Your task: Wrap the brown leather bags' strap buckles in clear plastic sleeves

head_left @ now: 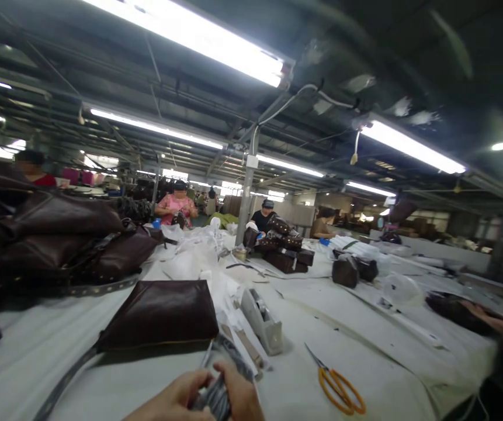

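Low in the view, my left hand (173, 399) and my right hand (243, 396) close around a dark grey bundle (217, 400). It looks like a coiled strap with shiny clear plastic about it, partly hidden by my fingers. Just beyond my hands lies a dark brown leather bag (163, 313), flat on the white-covered table (304, 310), its strap (69, 374) trailing to the lower left. Right of the bag stands a grey tape dispenser (271, 333) beside white strips. Scissors (341, 389) with orange handles rest to the right of my hands.
Brown leather bags (67, 234) are piled at the left. Studded bags (284, 248) and a small dark bag (345, 272) stand farther back, near crumpled white plastic (190, 251) and a metal post (246, 199). Several people work around the table; one person's arm (492, 318) reaches in at right.
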Demonstrator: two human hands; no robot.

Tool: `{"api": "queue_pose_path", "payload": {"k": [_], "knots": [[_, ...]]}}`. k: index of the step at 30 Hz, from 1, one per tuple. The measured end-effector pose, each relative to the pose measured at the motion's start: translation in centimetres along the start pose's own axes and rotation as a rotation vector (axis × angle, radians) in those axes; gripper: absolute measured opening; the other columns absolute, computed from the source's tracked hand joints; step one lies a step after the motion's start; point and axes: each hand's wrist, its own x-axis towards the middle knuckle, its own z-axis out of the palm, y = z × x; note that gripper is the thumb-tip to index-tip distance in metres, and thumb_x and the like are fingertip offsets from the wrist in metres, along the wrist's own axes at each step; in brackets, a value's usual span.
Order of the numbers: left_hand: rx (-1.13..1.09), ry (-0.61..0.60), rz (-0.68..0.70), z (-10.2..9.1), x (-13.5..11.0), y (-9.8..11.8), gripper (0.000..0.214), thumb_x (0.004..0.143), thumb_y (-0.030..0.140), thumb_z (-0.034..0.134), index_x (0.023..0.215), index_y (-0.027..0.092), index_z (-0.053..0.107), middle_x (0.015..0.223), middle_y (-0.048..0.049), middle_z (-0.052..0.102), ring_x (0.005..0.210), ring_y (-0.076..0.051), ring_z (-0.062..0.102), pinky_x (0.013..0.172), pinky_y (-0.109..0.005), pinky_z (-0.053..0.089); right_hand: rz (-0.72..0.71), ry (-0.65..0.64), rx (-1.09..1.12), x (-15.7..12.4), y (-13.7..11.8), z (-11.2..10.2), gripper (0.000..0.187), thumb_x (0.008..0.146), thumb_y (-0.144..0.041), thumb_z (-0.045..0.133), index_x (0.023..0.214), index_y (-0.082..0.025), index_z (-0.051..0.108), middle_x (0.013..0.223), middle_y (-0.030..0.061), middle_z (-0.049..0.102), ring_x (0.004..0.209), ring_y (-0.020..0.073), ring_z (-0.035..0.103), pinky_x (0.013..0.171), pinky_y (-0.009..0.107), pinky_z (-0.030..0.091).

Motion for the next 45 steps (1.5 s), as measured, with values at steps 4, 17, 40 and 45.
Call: {"api": "queue_pose_path", "payload": {"k": [4, 17, 40, 45], "knots": [[-0.048, 0.168, -0.085, 1.8, -0.6, -0.2, 0.029, 0.063, 0.021, 0.056, 0.091, 0.018, 0.048, 0.055, 0.0039, 0.058, 0.04, -0.01, 0.049, 0.04, -0.02, 0.042, 0.301, -0.047, 0.257, 1.7, -3.5, -3.0, 0.035, 0.068, -0.013, 0.049, 0.099, -0.02, 0.064, 0.084, 0.002, 0.071, 0.078, 0.0187, 0.065, 0.07, 0.025, 0.05], [-0.005, 0.336, -0.016, 4.2, -2.1, -0.7, 0.027, 0.064, 0.016, 0.05, 0.091, 0.017, 0.048, 0.057, 0.0051, 0.055, 0.043, -0.011, 0.051, 0.041, -0.022, 0.046, 0.391, -0.132, 0.385, 1.3, -5.0, -3.5, 0.012, 0.068, -0.023, 0.051, 0.079, -0.02, 0.053, 0.061, -0.0052, 0.053, 0.057, 0.0128, 0.047, 0.053, 0.022, 0.037], [-0.122, 0.431, 0.157, 3.5, -1.0, -1.9, 0.021, 0.063, 0.024, 0.064, 0.081, 0.015, 0.056, 0.052, 0.0078, 0.045, 0.049, -0.008, 0.038, 0.05, -0.02, 0.031, 0.953, 0.203, 1.555, 1.5, -7.5, -0.8, 0.018, 0.066, -0.03, 0.074, 0.078, -0.017, 0.069, 0.075, 0.003, 0.07, 0.08, 0.0192, 0.066, 0.076, 0.031, 0.054], [0.002, 0.294, 0.141, 2.6, -2.1, -1.7, 0.036, 0.064, 0.017, 0.063, 0.1, 0.014, 0.061, 0.068, 0.0042, 0.056, 0.061, -0.011, 0.047, 0.057, -0.021, 0.037, 1.05, 0.06, 1.677, 1.5, -7.4, -1.3, 0.027, 0.07, -0.035, 0.073, 0.089, -0.017, 0.074, 0.099, 0.0088, 0.074, 0.102, 0.0248, 0.065, 0.092, 0.038, 0.051]]}}
